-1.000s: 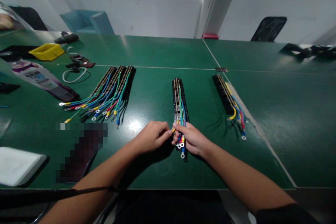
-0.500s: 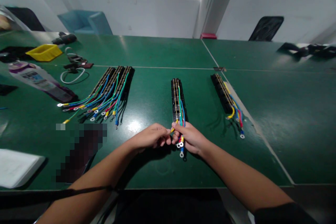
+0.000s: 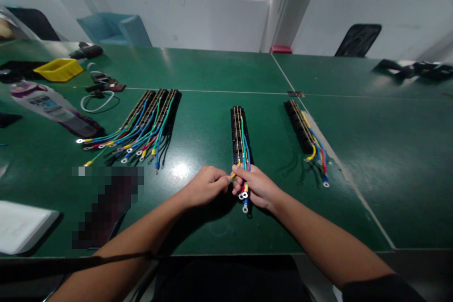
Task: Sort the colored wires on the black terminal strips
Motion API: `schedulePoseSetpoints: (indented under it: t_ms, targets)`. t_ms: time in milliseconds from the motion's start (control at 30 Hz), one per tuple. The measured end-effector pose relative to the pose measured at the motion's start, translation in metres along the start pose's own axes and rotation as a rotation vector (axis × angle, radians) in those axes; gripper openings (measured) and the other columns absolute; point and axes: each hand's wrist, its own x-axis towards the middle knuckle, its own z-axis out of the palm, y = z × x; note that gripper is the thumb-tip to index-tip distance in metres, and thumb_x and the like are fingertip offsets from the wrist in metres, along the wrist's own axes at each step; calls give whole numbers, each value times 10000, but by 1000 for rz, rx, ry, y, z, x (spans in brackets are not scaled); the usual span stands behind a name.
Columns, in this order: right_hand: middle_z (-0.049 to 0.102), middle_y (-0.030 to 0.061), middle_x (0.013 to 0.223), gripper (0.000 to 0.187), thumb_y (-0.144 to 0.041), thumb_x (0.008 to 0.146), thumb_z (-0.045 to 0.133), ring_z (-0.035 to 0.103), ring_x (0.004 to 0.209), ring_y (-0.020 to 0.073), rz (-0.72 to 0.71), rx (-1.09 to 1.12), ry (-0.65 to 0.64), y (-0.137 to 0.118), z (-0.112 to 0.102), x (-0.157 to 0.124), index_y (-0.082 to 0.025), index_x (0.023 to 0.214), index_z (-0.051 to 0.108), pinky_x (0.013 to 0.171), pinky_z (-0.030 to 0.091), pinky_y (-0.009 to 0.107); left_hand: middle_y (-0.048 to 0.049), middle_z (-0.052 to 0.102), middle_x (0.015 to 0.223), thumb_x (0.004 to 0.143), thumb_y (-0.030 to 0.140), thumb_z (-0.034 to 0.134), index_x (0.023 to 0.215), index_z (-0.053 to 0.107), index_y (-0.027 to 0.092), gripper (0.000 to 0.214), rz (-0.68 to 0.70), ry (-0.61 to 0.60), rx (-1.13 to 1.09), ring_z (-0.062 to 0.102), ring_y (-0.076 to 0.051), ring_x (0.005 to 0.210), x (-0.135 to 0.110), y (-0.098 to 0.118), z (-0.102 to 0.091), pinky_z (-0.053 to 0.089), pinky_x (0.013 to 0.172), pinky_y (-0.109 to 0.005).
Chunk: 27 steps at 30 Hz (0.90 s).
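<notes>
In front of me on the green table lies a long black terminal block [image 3: 238,130] with metal strips along it and coloured wires running down its length. My left hand [image 3: 210,185] pinches the end of a short yellow wire [image 3: 234,174] at the block's near end. My right hand [image 3: 260,186] is closed around the wire bundle, its thumb and fingertips against the yellow wire. Below that hand several ring terminals [image 3: 245,200] hang out, on blue, yellow and red ends. Parts of the wires are hidden under my fingers.
Three similar wired blocks [image 3: 155,113] lie side by side on the left, and another block [image 3: 300,127] on the right. Farther left are a bottle [image 3: 53,106], a yellow tray [image 3: 59,71], a coiled cable [image 3: 97,101] and a white box [image 3: 26,226]. A pixelated dark object [image 3: 109,207] lies near my left forearm.
The fingers of my left hand have curled and shifted slightly at the yellow wire. My right hand and the block stay in place.
</notes>
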Motion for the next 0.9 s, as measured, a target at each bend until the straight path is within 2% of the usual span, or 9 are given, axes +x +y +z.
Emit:
schedulePoseSetpoints:
  t_ms: [100,333,600,800,900]
  targets:
    - [496,-70,442,280,-356,740,718,524,383,91,0,-7,-4,0,0,1,-161,687,524,450,494,233,32,449,501,881,283,389,595,590,128,382,8,2,21,405,-79,482,0,-1,1,257,493,-203]
    - [496,-66,442,312,-383,728,719,526,381,91,-16,-16,9,0,0,1,-156,652,519,443,474,228,31,433,504,888,276,424,601,562,133,349,220,104,313,365,-74,477,-3,2,0,208,521,-232]
    - [493,-72,433,313,-398,711,729,518,373,91,-11,-23,13,1,0,0,-162,678,527,431,457,222,40,425,475,921,288,377,570,547,130,420,127,86,209,391,-63,447,-2,2,2,219,497,-216]
    - [502,-61,426,297,-399,727,709,536,384,99,-19,-41,6,1,0,-1,-158,678,542,458,459,227,6,506,520,893,294,420,633,594,145,347,246,89,416,402,-91,479,-1,-3,0,215,521,-242]
    - [506,-60,428,302,-410,720,711,539,384,99,-23,-57,13,1,1,-2,-151,697,557,450,451,221,-1,524,529,901,296,409,647,600,147,351,258,88,438,412,-96,481,-2,-3,0,221,525,-246]
